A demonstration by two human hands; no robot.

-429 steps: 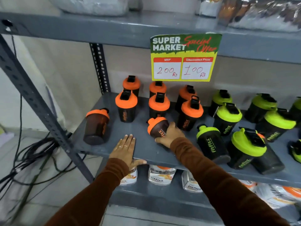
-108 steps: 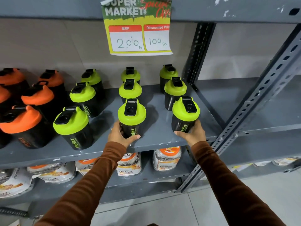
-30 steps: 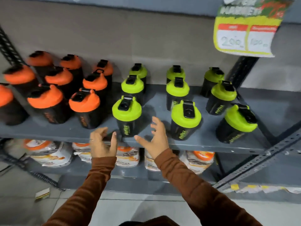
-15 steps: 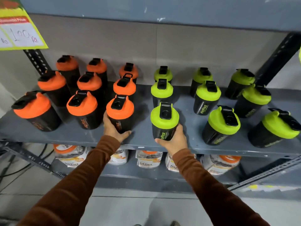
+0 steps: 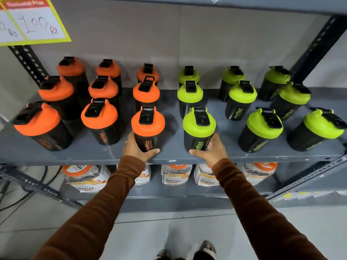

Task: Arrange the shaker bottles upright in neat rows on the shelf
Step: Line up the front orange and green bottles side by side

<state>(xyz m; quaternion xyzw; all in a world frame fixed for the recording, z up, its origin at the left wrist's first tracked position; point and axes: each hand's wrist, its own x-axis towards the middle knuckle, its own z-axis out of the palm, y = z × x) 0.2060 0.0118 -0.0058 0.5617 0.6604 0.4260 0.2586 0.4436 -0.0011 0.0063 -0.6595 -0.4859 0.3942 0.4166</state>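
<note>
Shaker bottles are standing upright in rows on the grey shelf [image 5: 105, 154] — orange-lidded ones on the left half, green-lidded ones on the right. The left hand [image 5: 135, 148] is wrapping its fingers around the front orange-lidded bottle [image 5: 148, 128], thumb lying across its base. The right hand [image 5: 213, 149] is gripping the front green-lidded bottle [image 5: 198, 130] likewise — both bottles are resting near the shelf's front edge.

light: even, moderate, I see soft shadows behind bottles [image 5: 199, 128] | glare: none | blur: price sign [image 5: 33, 21] smeared | distortion: shelf [image 5: 169, 156] edge bows, wide-angle
</note>
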